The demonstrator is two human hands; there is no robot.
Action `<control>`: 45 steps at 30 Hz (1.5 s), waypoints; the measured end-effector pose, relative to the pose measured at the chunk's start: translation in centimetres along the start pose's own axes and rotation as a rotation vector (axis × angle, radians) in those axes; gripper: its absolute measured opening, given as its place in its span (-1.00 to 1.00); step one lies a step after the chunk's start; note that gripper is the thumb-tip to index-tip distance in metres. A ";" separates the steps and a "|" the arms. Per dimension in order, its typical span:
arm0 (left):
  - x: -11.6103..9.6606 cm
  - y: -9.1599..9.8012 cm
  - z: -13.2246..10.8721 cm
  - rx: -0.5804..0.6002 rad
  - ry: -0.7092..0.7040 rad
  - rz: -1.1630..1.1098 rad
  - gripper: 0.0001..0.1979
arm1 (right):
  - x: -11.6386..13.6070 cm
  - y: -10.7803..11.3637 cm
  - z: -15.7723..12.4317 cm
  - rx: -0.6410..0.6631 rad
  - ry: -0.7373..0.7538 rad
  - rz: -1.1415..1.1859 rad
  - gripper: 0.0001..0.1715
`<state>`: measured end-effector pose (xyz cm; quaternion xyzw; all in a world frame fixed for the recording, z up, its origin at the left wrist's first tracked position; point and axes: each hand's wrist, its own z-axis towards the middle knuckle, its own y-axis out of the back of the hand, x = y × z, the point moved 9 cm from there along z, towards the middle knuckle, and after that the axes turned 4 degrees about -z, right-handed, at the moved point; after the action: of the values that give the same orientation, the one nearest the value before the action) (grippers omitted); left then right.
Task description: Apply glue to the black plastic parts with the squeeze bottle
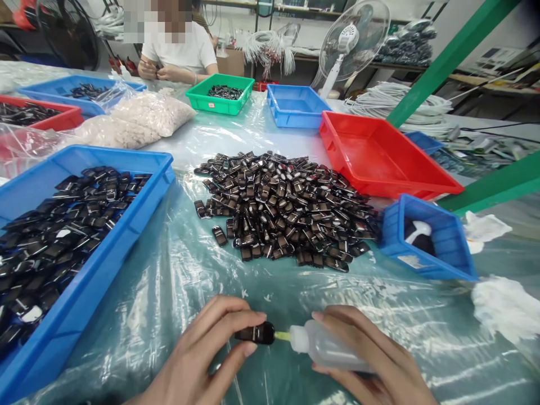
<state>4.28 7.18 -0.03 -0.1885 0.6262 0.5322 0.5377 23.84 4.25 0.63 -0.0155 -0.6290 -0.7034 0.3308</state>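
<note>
My left hand (202, 354) pinches a small glossy black piece (256, 333) between thumb and fingers, low in the middle of the view. My right hand (379, 365) is wrapped round a translucent squeeze bottle (324, 349) lying sideways. The bottle's yellow nozzle (282, 336) touches the end of the black piece. Beyond the hands, a big heap of the same black pieces (282, 208) lies on the plastic-covered table (177, 281).
A blue tray (139, 214) full of black pieces is at the left. A small blue bin (455, 247) and an empty red tray (379, 157) stand at the right, with white rags (506, 304) nearby. Far off sit a blue tray (295, 107), a green tray (202, 101), bags of white bits (147, 112), a fan (350, 39) and a seated person (177, 50).
</note>
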 end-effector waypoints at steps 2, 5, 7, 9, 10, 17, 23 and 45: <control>0.0 0.1 0.1 -0.014 0.001 -0.012 -0.71 | -0.1 -0.1 0.1 -0.002 -0.007 0.005 -0.55; -0.1 0.1 0.1 -0.016 -0.004 -0.019 -0.71 | -0.2 -0.3 0.2 -0.004 -0.032 0.003 -0.54; 0.0 0.1 0.0 -0.017 0.009 -0.011 -0.69 | -0.3 -0.2 0.3 -0.020 -0.049 0.027 -0.53; 0.4 0.4 -0.1 -0.060 0.051 -0.007 -0.70 | -0.2 0.2 0.5 -0.068 -0.033 0.056 -0.53; 0.7 0.8 -0.1 -0.098 0.088 -0.013 -0.72 | -0.3 0.6 0.6 -0.098 -0.031 0.064 -0.54; 2.6 2.0 -0.3 -0.261 0.367 -0.130 -0.79 | -4.9 1.7 0.9 -0.352 -0.359 0.187 -0.70; 3.6 1.1 -0.7 -0.222 0.513 -0.231 -0.72 | -5.5 1.8 1.2 -0.488 -0.363 0.290 -0.63; 3.0 0.1 0.0 -0.127 0.310 -0.276 -0.83 | 1.1 -4.5 5.4 0.119 -0.493 0.899 -0.81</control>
<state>3.13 8.19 -2.61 -0.3857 0.6350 0.4563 0.4897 18.68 8.56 -1.75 -0.4309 -0.6582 -0.4301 0.4428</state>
